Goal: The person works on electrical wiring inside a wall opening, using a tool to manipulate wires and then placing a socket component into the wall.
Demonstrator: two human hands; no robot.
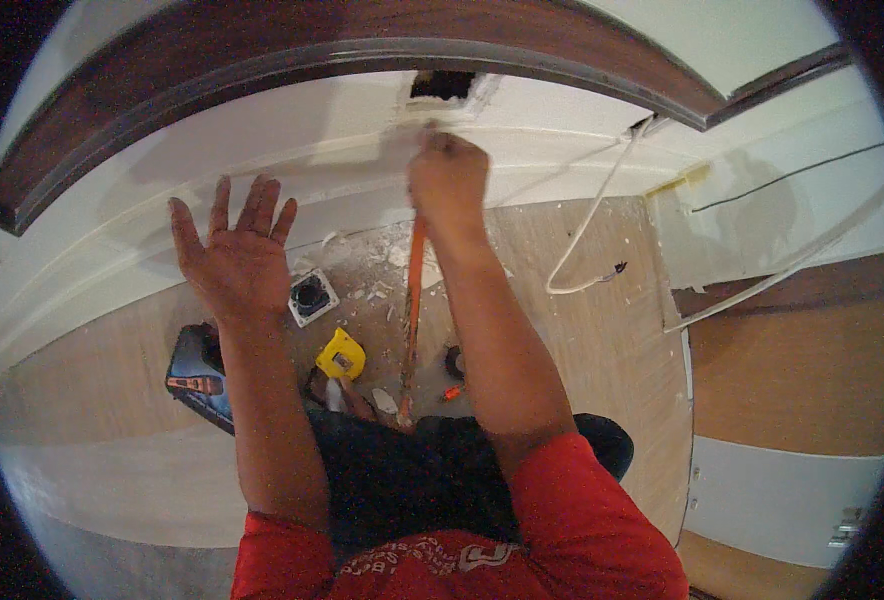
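1. White wall point(347, 115) crosses the far side of the head view, with a dark wood trim point(362, 55) curving above it and a square opening point(442, 88) with a ragged pale edge. Below spreads a wood-look floor point(582, 330), dusted with white rubble point(402, 262).
2. Out of my right grip point(450, 180), raised just below that opening, the orange bar point(415, 285) slants back over the floor toward my lap. My fist is closed, seemingly around the bar; the contact is hidden under my fingers, and blur softens the knuckles.
3. I judge the bar stiff and fairly weighty, hard to damage, perhaps slippery where dust coats it. Its length should make the far end swing, so I'd hold it firmly by the end near the wall, or nearer the middle for balance.
4. My left grip point(234, 262) is empty and spread open, fingers pointing at the wall, touching nothing that I can make out.
5. Near my left wrist lies a white square box point(313, 297) with a dark round middle; closer to my lap is a yellow tape measure point(342, 353). Beyond my right forearm, a pale cable point(590, 214) hangs down to the floor.
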